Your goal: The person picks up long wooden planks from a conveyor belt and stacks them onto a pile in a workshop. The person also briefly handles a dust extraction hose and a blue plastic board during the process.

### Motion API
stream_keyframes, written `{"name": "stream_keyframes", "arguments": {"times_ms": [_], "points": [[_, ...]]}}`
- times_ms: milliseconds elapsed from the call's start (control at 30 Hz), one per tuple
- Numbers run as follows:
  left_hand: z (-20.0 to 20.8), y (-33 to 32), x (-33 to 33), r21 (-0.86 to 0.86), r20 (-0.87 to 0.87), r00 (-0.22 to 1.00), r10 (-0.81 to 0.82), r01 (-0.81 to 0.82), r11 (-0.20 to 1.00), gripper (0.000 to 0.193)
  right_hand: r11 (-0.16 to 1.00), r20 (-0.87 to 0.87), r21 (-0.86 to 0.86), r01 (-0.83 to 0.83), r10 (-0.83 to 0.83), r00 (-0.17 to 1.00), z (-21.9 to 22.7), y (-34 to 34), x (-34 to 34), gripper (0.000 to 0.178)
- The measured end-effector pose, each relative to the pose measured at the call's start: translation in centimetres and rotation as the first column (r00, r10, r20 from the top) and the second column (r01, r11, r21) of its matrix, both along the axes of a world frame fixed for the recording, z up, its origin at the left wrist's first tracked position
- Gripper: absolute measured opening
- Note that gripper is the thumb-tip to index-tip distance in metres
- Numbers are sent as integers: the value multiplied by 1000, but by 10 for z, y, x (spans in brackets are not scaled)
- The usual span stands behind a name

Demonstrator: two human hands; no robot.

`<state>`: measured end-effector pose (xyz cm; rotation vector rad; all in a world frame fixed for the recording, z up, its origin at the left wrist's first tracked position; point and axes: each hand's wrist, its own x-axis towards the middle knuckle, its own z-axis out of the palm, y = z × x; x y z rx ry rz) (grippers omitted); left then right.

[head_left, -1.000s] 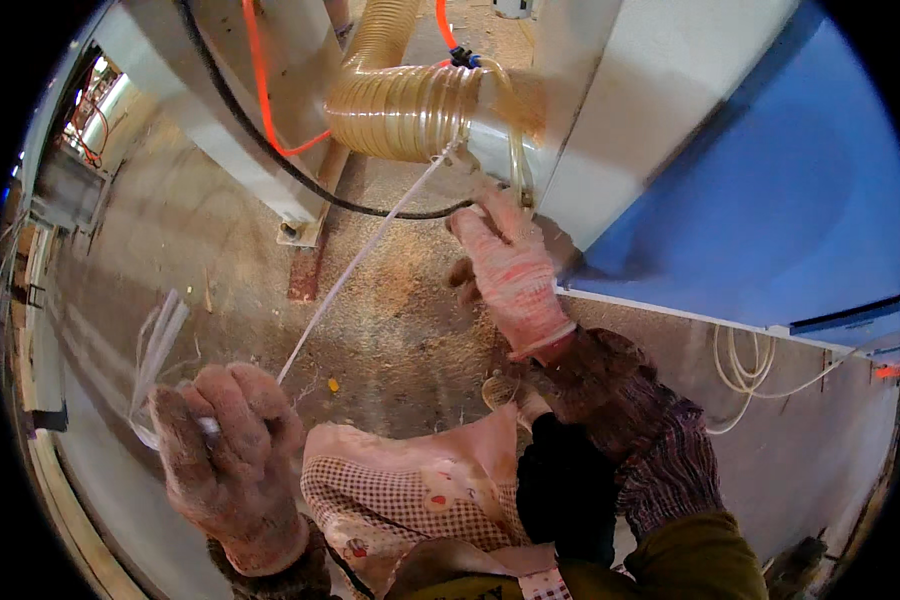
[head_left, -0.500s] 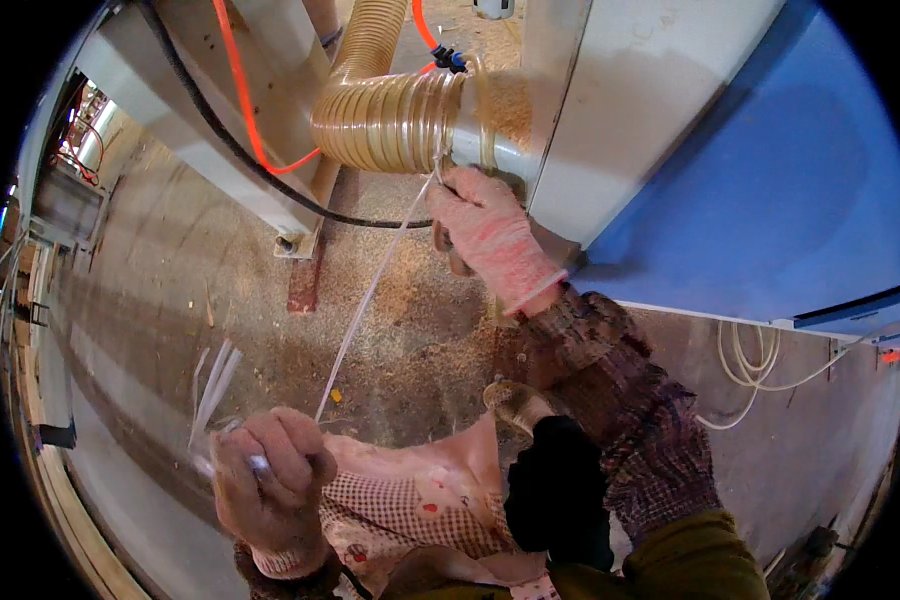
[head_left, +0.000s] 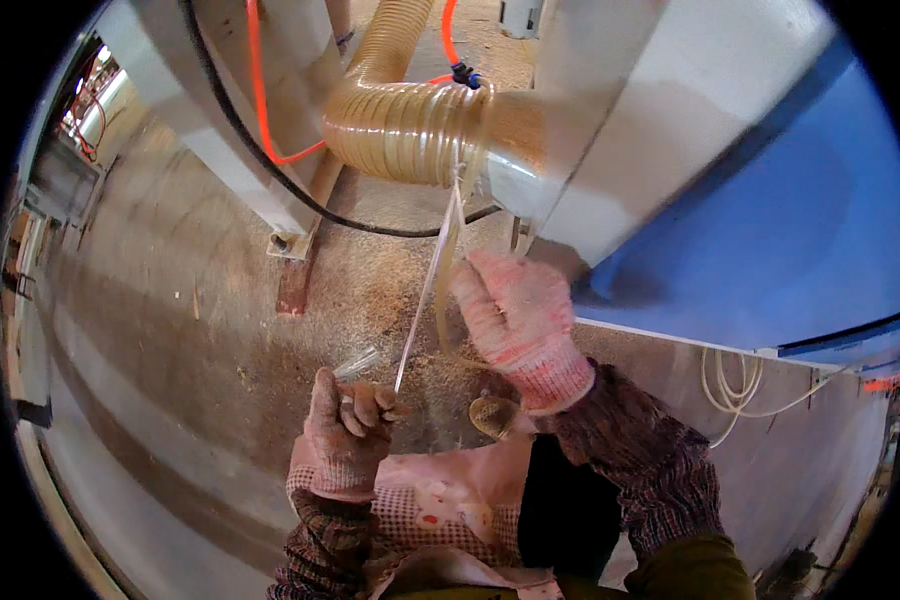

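Observation:
A ribbed, clear yellowish hose (head_left: 405,135) joins a pale metal pipe stub (head_left: 513,183) ahead of me. Around the hose end is tied a white plastic strap (head_left: 432,285), which runs down taut to my left hand. My left hand (head_left: 350,425), in a dusty knit glove, is closed on the strap; a loose clear end (head_left: 358,363) sticks out beside it. To the right and below the pipe stub is my right hand (head_left: 520,320), in a pink glove. Its fingers are curled in, and whatever they may hold is hidden.
A thin clear tube (head_left: 443,330) hangs beside the strap. White machine legs (head_left: 230,130) stand left, with an orange air line (head_left: 260,100) and black cable (head_left: 355,228). A blue panel (head_left: 770,240) is at right, over a coiled pale hose (head_left: 732,385). Sawdust lies on the floor (head_left: 170,330).
My right hand has come away from the hose end, down and toward me. My left hand has moved right and slightly forward, still gripping the strap. The view has shifted slightly.

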<state>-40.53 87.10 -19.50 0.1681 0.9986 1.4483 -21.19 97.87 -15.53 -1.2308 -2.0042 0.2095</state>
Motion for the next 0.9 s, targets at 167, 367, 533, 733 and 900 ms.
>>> {"name": "stream_keyframes", "arguments": {"times_ms": [167,367,533,733,900], "points": [[-1,-21,0,277,-169,942,-289,327,903,68,981,-458,-69,-182,131,879,46,19,-2,12],[-62,-19,36,13,217,945,-243,246,969,61,996,197,69,-52,38,980,27,17,-49,12],[-66,-31,49,-29,539,810,-231,291,956,42,976,333,138,-170,116,936,15,18,-36,14],[-94,-19,36,-152,153,890,-430,451,879,30,995,-118,-16,-95,93,989,2,18,-29,14],[-86,-9,76,-261,192,889,-417,456,851,33,753,-786,-551,-359,-326,525,8,8,-18,17]]}}
